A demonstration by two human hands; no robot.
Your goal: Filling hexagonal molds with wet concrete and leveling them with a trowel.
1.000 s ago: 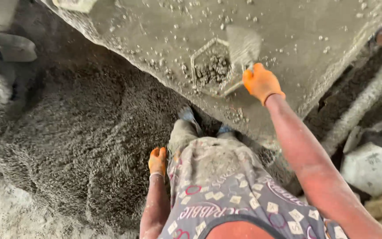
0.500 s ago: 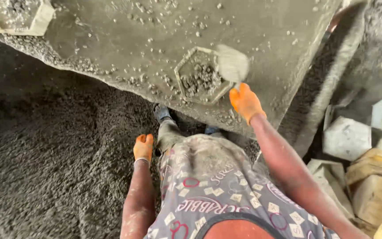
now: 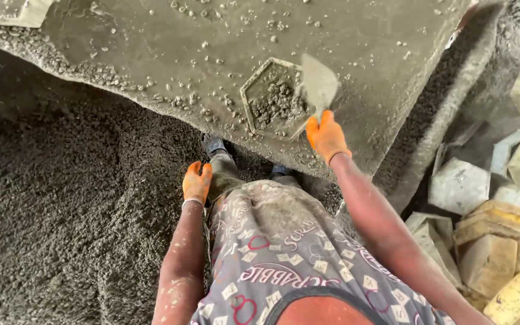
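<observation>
My right hand (image 3: 326, 137), in an orange glove, is shut on the handle of a trowel (image 3: 318, 83) whose grey blade hangs over the right side of a hexagonal mould (image 3: 254, 91). The mould lies on a grey, mortar-smeared table (image 3: 224, 36) and holds a heap of wet gravelly concrete. My left hand (image 3: 197, 182), also in an orange glove, hangs beside my left leg with its fingers loosely curled and nothing in it, above the pile of concrete mix.
A big pile of dark wet concrete mix (image 3: 61, 204) covers the ground at the left. Several empty yellowish and grey moulds (image 3: 489, 241) lie stacked at the right. Another mould (image 3: 7, 12) sits at the table's top left corner.
The view has shifted right and closer. My right hand has carried the trowel over the hexagonal mould, and the blade now sits above its right side. My left hand stays by my leg.
</observation>
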